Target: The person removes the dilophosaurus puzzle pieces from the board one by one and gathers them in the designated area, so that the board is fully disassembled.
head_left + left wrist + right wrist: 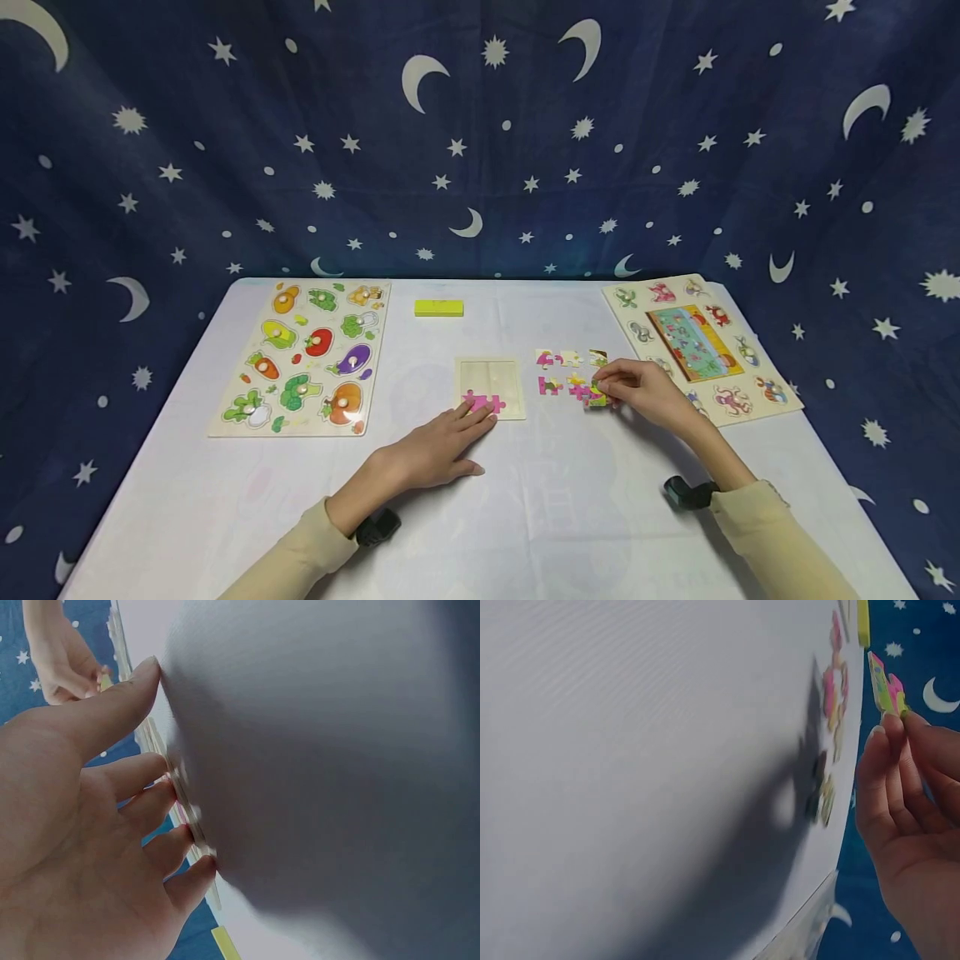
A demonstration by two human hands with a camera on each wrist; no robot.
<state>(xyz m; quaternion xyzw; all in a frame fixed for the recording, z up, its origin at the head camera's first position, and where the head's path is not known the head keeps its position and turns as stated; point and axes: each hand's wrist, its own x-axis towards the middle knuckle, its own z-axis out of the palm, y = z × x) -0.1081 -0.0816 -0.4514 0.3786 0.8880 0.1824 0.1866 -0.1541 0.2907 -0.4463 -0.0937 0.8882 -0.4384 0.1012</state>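
A shallow square puzzle tray (490, 363) lies mid-table, with pink jigsaw pieces (487, 403) along its near edge. My left hand (438, 450) rests with extended fingers on the tray's near left edge, fingertips touching the pink pieces. To the right, my right hand (648, 394) pinches a green and pink jigsaw piece (887, 688) between thumb and fingers, raised off the table. Loose jigsaw pieces (550, 386) lie in rough rows just left of that hand. Some of them are partly hidden by the hand and the held piece.
On the left lies a vegetable knob-puzzle board (307, 417). A sea-animal board (772, 410) on the right carries a smaller colorful picture puzzle (693, 342). A yellow block (438, 308) sits at the back. Behind the white table (555, 517) hangs a starry blue cloth (480, 167).
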